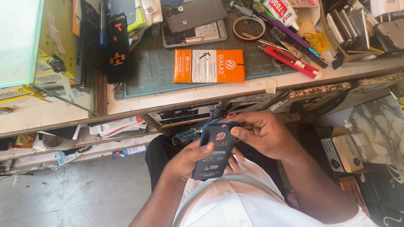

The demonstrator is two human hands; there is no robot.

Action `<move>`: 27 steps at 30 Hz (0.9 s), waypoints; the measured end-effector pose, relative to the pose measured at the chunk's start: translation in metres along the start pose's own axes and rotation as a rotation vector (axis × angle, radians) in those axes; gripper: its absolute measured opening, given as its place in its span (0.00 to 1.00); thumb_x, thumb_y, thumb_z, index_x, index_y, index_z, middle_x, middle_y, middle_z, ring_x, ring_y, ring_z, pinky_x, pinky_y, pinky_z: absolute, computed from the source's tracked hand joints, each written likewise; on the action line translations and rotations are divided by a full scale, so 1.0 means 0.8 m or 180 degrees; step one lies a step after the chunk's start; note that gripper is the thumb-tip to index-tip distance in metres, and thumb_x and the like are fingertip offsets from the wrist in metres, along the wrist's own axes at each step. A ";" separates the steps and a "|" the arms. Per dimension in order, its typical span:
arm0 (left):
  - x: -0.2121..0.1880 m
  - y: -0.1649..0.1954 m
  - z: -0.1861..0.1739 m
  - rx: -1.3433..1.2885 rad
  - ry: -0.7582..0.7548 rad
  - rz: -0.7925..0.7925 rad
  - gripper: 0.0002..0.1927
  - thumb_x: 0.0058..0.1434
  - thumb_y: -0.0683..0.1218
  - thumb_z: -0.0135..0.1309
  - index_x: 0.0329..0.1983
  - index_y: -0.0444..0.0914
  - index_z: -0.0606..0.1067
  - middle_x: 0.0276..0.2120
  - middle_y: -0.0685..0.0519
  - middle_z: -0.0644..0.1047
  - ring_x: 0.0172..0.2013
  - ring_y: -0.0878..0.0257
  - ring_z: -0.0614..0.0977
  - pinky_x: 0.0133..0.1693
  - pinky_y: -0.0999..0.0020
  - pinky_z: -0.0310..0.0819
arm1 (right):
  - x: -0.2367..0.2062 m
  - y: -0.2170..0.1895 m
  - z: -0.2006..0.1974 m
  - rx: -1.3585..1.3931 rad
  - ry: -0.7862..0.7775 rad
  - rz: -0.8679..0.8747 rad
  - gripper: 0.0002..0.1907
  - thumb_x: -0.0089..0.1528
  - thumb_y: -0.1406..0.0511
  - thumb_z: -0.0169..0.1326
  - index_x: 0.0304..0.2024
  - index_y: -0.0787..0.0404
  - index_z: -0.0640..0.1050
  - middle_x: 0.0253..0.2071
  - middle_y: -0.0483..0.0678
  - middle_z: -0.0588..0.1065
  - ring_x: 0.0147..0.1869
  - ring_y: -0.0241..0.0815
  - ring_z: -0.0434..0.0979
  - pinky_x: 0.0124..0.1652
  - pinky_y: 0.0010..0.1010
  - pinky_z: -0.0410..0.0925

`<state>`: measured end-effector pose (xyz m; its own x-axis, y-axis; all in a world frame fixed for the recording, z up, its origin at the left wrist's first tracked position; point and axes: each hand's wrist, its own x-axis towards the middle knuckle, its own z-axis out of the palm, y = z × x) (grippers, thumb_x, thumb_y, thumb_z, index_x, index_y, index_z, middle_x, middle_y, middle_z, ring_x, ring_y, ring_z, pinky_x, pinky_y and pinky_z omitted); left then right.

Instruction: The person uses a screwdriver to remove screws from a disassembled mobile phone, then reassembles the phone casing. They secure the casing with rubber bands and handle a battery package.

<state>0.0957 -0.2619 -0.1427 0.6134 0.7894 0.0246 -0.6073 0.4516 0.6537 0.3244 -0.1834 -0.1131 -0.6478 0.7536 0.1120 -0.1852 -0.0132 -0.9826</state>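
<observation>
Since the left hand [185, 162] and right hand [261, 134] only pinch the dark phone battery [214, 153] by fingertips over the lap, it could probably slip floorwards.

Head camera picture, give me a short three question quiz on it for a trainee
1. True or false: both hands hold the dark flat packet.
2. What lies on the green mat nearest the bench's front edge? A) an orange and white packet B) a red cup C) a hammer
3. Fill in: the red utility knife lies to the ___ of the orange and white packet in the picture.

Key
1. True: left hand low, right hand at the top.
2. A
3. right
</observation>
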 end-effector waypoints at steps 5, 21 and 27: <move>-0.002 -0.014 0.002 -0.0493 0.0128 0.0152 0.41 0.69 0.65 0.53 0.69 0.28 0.64 0.50 0.31 0.75 0.47 0.44 0.83 0.50 0.54 0.81 | 0.003 -0.015 -0.012 -0.0294 0.0541 0.0024 0.18 0.64 0.71 0.58 0.57 0.67 0.76 0.46 0.55 0.83 0.50 0.41 0.85 0.49 0.31 0.78; -0.029 -0.026 -0.013 -0.0183 -0.0135 0.0602 0.46 0.72 0.71 0.48 0.71 0.26 0.61 0.56 0.28 0.73 0.49 0.44 0.81 0.51 0.58 0.79 | 0.038 0.038 0.005 0.0218 0.0095 0.0239 0.11 0.65 0.69 0.56 0.47 0.69 0.82 0.38 0.51 0.82 0.27 0.31 0.73 0.24 0.20 0.66; -0.050 -0.029 -0.025 -0.0367 -0.0256 0.0983 0.42 0.75 0.69 0.50 0.68 0.26 0.61 0.57 0.28 0.73 0.51 0.42 0.82 0.51 0.57 0.79 | 0.068 0.071 0.023 0.0712 -0.0364 0.0355 0.12 0.67 0.70 0.56 0.50 0.72 0.81 0.32 0.53 0.79 0.29 0.35 0.73 0.27 0.22 0.67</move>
<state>0.0754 -0.2959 -0.1739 0.4266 0.8630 0.2706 -0.8210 0.2440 0.5162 0.2649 -0.1552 -0.1603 -0.7501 0.6604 0.0335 -0.2584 -0.2462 -0.9342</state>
